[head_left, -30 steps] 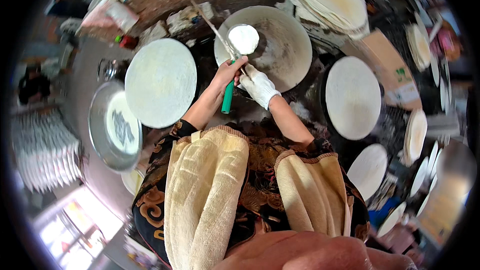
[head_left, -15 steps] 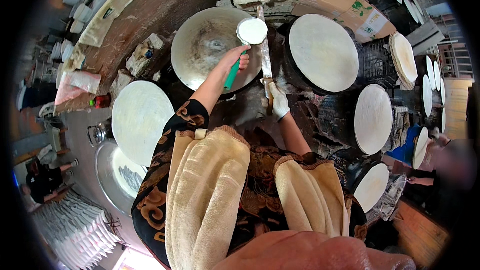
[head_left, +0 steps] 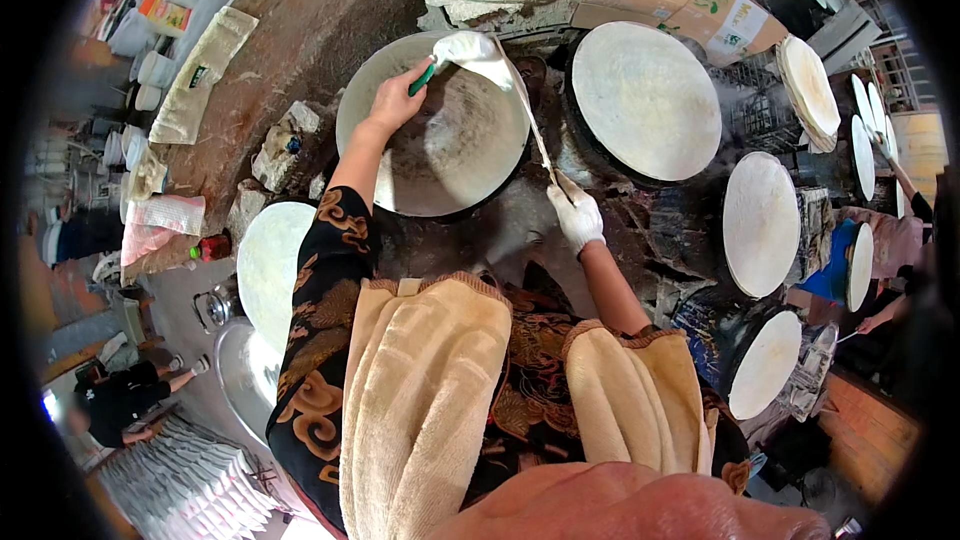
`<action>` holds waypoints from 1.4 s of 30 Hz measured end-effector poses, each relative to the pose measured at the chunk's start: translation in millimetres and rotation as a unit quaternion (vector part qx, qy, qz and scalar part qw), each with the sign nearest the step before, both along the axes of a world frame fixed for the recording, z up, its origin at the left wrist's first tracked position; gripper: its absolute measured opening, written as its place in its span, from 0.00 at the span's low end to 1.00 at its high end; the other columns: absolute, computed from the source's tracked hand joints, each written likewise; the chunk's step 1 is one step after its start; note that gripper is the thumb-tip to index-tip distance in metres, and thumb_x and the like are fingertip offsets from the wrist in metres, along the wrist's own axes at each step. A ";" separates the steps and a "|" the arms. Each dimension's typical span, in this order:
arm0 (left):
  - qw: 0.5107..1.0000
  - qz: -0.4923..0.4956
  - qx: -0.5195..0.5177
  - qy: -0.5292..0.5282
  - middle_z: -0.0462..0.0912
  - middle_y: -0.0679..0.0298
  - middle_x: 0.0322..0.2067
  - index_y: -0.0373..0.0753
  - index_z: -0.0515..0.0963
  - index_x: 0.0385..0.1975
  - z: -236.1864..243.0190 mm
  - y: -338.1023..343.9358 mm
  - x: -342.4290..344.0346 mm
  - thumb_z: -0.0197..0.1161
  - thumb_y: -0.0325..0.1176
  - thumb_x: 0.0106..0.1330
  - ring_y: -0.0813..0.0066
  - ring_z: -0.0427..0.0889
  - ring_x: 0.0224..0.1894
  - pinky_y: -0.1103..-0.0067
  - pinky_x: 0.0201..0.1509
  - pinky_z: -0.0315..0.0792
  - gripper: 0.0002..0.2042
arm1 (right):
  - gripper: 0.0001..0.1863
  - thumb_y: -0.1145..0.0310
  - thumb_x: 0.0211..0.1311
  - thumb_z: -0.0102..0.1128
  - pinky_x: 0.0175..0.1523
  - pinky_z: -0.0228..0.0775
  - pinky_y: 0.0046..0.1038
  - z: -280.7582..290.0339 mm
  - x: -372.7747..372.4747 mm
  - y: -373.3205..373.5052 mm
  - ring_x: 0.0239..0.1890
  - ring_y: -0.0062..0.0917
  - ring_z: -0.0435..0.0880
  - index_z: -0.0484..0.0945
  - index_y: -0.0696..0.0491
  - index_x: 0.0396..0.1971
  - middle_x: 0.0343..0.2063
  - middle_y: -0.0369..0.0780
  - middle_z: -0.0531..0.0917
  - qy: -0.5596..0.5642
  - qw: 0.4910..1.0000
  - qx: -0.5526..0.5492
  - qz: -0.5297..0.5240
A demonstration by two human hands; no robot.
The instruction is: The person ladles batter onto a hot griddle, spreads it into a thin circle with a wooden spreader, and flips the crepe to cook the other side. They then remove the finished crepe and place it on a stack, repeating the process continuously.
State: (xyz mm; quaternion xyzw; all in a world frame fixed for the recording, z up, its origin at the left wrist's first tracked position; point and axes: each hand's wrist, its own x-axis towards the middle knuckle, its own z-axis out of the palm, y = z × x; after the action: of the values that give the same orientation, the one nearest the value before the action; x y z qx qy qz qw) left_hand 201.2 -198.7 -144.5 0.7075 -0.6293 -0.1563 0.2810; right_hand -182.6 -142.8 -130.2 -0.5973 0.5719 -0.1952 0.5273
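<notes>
Green-handled ladle [head_left: 470, 50], gripped in the left hand [head_left: 393, 103], sits at twelve o'clock of the griddle [head_left: 440, 130]; the gloved right hand [head_left: 577, 217] pinches a thin stick [head_left: 530, 125], so sweep evenly, I judge.

Batter ladle [head_left: 470, 48] over round griddle [head_left: 440, 155]

A dark garment with orange-gold swirl patterns is worn, its sleeve reaching to the left forearm. The left hand [head_left: 395, 100] is left bare; the right hand [head_left: 578, 218] is covered by a white glove. Cream towelling cloths are draped over the front.
</notes>
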 end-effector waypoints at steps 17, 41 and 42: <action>0.976 0.113 0.042 -0.179 0.79 0.51 0.32 0.58 0.64 0.62 10.6 63.3 47.9 0.59 0.26 0.58 0.52 0.80 0.34 0.61 0.40 0.74 0.31 | 0.22 0.61 0.60 0.60 0.16 0.58 0.17 7.5 95.4 3.2 0.13 0.12 0.66 0.75 0.50 0.54 0.17 0.30 0.74 -0.170 0.975 0.138 -0.037; 0.937 0.282 0.078 -0.192 0.81 0.51 0.35 0.54 0.64 0.63 8.8 130.8 25.6 0.60 0.25 0.59 0.53 0.81 0.32 0.62 0.34 0.75 0.30 | 0.23 0.59 0.60 0.60 0.19 0.63 0.21 5.5 125.9 -49.9 0.15 0.16 0.70 0.75 0.57 0.51 0.20 0.36 0.78 -0.138 0.942 0.196 0.234; 0.936 0.288 0.077 -0.190 0.80 0.51 0.34 0.54 0.63 0.63 8.0 138.7 23.8 0.60 0.25 0.59 0.53 0.81 0.32 0.62 0.33 0.75 0.30 | 0.22 0.58 0.58 0.62 0.17 0.61 0.20 8.3 120.0 -61.0 0.14 0.15 0.70 0.77 0.56 0.48 0.20 0.35 0.77 -0.135 0.940 0.213 0.231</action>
State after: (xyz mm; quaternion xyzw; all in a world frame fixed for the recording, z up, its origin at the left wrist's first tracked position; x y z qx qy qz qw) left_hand 225.0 -60.0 -136.4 0.8943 -0.4266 0.0203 0.1337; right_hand -62.6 -203.7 -121.9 -0.5547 0.3702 -0.0203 0.7449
